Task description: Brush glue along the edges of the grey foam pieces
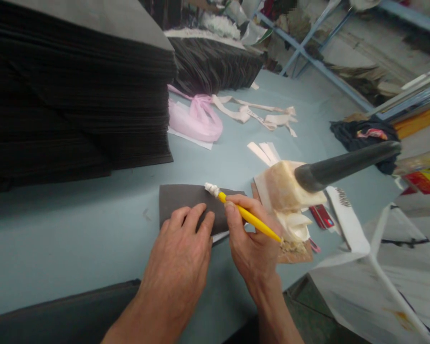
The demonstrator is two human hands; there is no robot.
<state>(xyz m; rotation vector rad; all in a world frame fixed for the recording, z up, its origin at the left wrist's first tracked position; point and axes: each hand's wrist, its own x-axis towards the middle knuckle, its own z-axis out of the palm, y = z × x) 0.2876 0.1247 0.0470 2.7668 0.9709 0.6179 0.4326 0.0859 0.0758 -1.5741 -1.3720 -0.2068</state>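
Observation:
A dark grey, roughly rectangular sheet (179,198) lies on the blue-green table, with a pale edge showing beneath its near right side. My left hand (181,248) rests on it, fingers spread and pressing down. In my right hand (254,243) is a yellow-handled brush (249,216), pinched like a pen. Its tip is coated in white and is at the sheet's far edge; whether it touches cannot be made out. Just right of that hand stands a cream-coloured, crusted container (284,184) with a thick dark tube or handle (347,165) slanting up from it.
Tall stacks of dark sheets (139,105) fill the left and back. Pink cloth ties (198,119) and cream strips (251,113) lie behind the sheet. A red box-like item (321,216) and a white strip (347,222) are at the right, near a white-framed bin (397,277).

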